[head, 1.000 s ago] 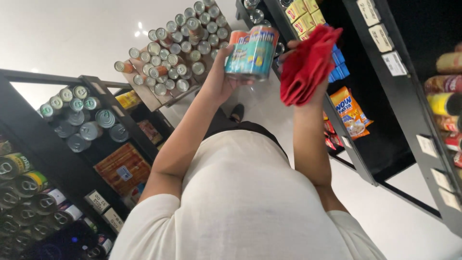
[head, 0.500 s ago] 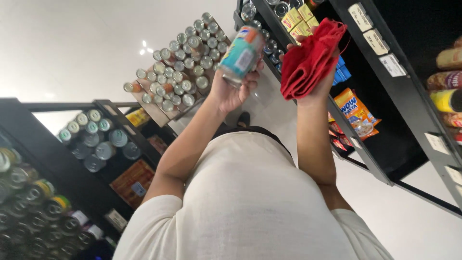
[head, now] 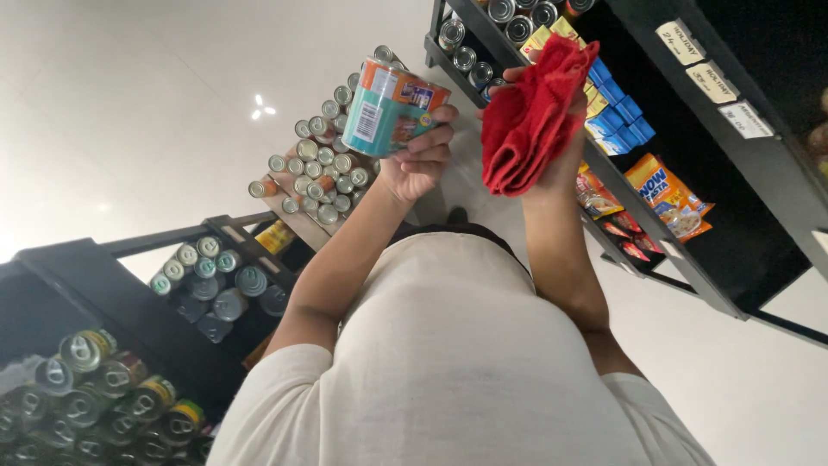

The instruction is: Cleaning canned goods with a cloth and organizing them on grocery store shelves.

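Can [head: 392,108]: rigid, probably weighty, slick label; left hand [head: 418,164] grip wraps its lower side.
Cloth [head: 526,121]: soft, light; right hand [head: 561,151] grip bunches it.

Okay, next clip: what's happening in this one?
A person in a white shirt stands in a shop aisle between black shelves. The left hand holds up a teal and orange can, gripped near its bottom end. The right hand clutches a bunched red cloth right beside the can; the two look close but apart. Rows of cans fill the nearby displays, and snack packets sit on the right-hand shelf.
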